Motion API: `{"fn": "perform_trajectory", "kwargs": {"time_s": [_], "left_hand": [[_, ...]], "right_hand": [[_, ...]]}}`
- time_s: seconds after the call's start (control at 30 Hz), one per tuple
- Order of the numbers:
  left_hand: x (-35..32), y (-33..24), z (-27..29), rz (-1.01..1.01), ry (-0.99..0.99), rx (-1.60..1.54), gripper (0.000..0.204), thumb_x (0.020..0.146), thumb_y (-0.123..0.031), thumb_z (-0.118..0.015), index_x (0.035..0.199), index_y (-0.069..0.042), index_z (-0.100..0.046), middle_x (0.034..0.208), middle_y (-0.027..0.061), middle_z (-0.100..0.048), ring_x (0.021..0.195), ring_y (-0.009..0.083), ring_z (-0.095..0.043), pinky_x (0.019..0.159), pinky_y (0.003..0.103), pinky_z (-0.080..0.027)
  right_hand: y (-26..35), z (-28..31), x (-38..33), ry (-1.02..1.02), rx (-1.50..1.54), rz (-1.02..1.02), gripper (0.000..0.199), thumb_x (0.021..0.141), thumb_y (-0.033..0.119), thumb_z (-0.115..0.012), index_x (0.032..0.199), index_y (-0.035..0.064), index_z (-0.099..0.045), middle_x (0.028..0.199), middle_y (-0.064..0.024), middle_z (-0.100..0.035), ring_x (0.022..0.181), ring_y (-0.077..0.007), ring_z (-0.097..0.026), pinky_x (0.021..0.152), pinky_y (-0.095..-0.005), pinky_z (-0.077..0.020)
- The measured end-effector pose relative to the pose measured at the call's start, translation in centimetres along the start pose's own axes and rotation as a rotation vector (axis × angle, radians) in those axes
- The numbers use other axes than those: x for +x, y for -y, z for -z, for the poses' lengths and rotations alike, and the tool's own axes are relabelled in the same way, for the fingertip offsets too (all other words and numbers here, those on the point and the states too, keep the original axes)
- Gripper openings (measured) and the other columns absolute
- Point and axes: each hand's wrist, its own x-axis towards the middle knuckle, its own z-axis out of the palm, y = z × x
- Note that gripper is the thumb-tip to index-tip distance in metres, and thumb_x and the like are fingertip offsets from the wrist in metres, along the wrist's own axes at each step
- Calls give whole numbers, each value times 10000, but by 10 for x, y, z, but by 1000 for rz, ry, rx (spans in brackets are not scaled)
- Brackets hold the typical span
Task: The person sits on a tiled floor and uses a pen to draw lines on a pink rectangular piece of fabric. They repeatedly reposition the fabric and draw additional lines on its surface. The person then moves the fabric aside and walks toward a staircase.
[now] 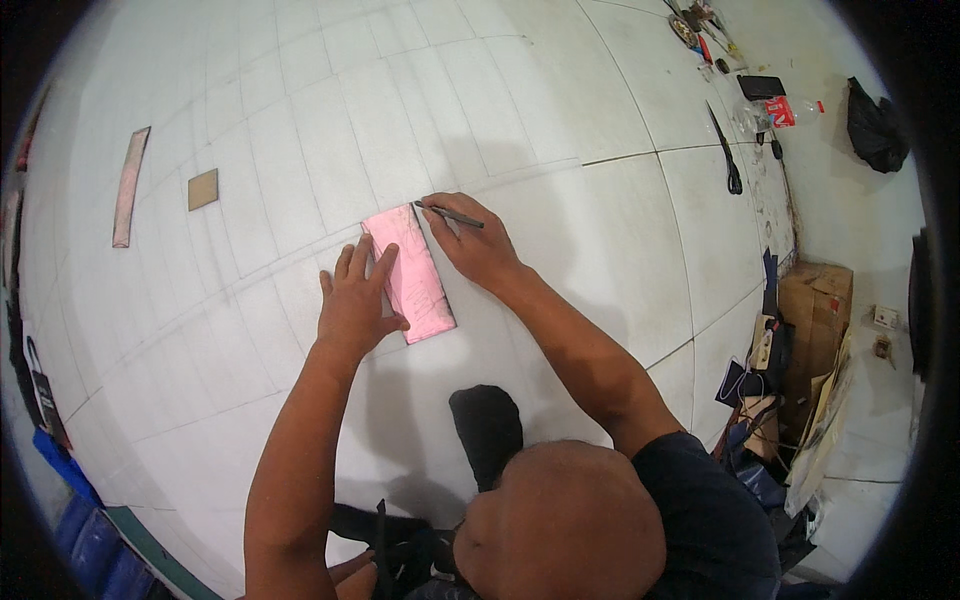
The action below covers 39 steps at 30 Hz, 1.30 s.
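A pink rectangular card (pixel 418 285) with dark edges and smudges lies flat on a pale sheet-like surface (pixel 300 180) ruled with thin grey lines. My left hand (pixel 355 295) is spread along the card's left side, with some fingertips and the thumb resting on it. A dark, slim pen or pencil (pixel 455 214) is pinched in my right hand (pixel 478 240). Its tip is at the card's far right corner, close to the edge. Farther left lie a small brown square piece (pixel 203 189) and a narrow pink strip (pixel 131 187) with dark edges.
Black scissors (pixel 726 150) lie on the right, near a dark phone-like object (pixel 761 87) and a clear bottle (pixel 785 112). A black plastic bag (pixel 877 127) and a cardboard box (pixel 815 310) stand farther right. My dark-socked foot (pixel 486 430) is near the card.
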Motion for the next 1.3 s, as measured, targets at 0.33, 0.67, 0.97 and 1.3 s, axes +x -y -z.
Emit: {"fn": "perform_trajectory", "kwargs": {"time_s": [0.33,0.67,0.97,1.3], "left_hand": [[1,2,-4,-16,-14,11,1153,635,-352,-961,1596,-248,-334,1665,144,-243,1519,394,-271,1168,653,-329],[1,3,-5,-25,-39,-14,1155,621,-320,-971,1590,-235,-349,1661,170,-246,1510,418,-276,1166,642,-329],[0,3,-5,-23,-36,-25,1156,622,-316,-972,1591,-238,-347,1661,165,-254,1517,403,-271,1175,622,-329],[1,2,-7,-16,-33,22,1164,626,-350,-971,1596,-239,-338,1671,169,-234,1511,413,-284,1177,592,-337]], "right_hand": [[-4,5,-4,149,-269,225,213,954,144,-686,1147,57,-674,1003,-101,-714,890,-301,-695,759,-388,-565],[20,47,-102,469,-215,274,209,917,139,-692,1091,33,-646,946,-154,-686,891,-358,-671,774,-470,-546],[27,54,-104,536,-151,39,194,952,183,-663,1076,34,-659,959,-148,-689,902,-344,-671,798,-465,-540],[20,54,-94,556,-56,-134,267,1003,269,-585,1051,22,-675,928,-170,-703,882,-382,-678,819,-475,-535]]}}
